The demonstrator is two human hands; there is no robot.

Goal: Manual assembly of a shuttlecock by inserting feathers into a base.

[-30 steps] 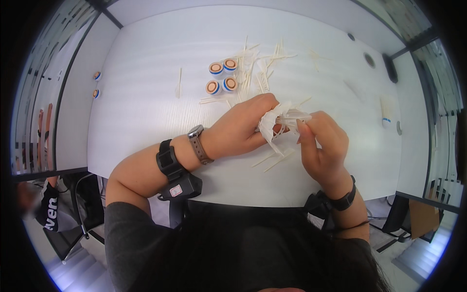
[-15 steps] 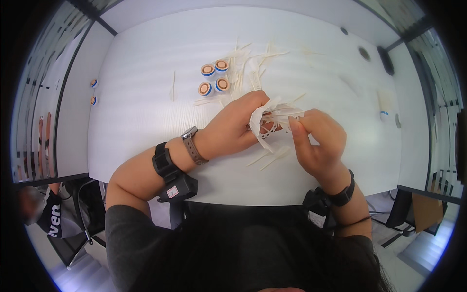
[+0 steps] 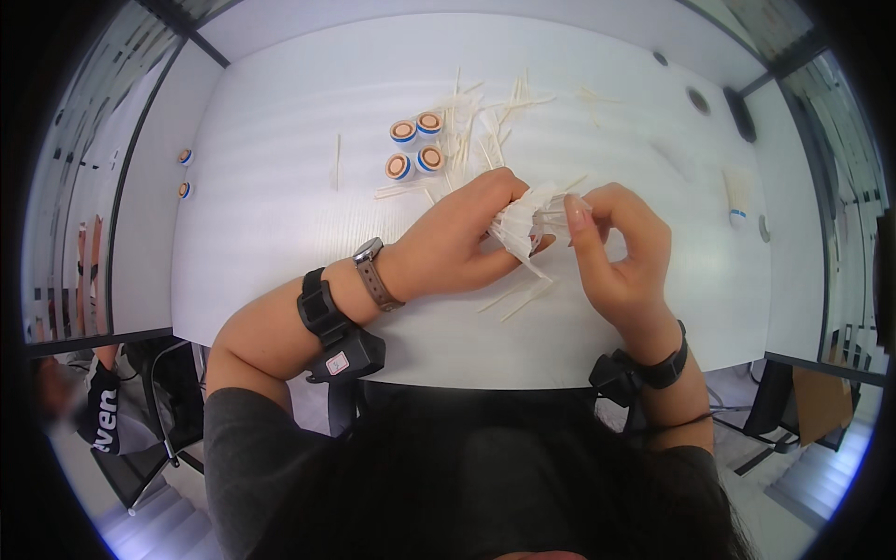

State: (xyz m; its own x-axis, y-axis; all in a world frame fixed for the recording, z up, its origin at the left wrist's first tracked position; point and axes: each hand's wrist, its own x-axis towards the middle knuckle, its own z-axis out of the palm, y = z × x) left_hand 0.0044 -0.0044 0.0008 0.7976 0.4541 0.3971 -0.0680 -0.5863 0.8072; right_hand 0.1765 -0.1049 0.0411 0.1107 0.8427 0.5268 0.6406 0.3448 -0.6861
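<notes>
Your left hand [image 3: 462, 238] was curled around a half-built white shuttlecock [image 3: 525, 219], fingers wrapped on the feather skirt and holding it just above the white surface [image 3: 280, 233], pretty much in the middle of the view near the front edge. Your right hand [image 3: 616, 252] was right beside it, thumb and forefinger pinched together on the feather tips at the shuttlecock's right side, the other fingers folded in. Whether you had a single loose feather in that pinch, I couldn't tell, it's too small to make out.

Just under your hands a couple of loose feather sticks [image 3: 513, 299] lay on the surface. Further back there was a messy pile of feathers [image 3: 485, 121], and just left of it four round cork bases [image 3: 415, 147] with blue rims, sitting in a tight square. One lone stick [image 3: 337, 161] lay apart to the left. Two more small round bases [image 3: 185, 174] sat way over by the left edge. A finished shuttlecock [image 3: 736, 198] lay well off to the right.
</notes>
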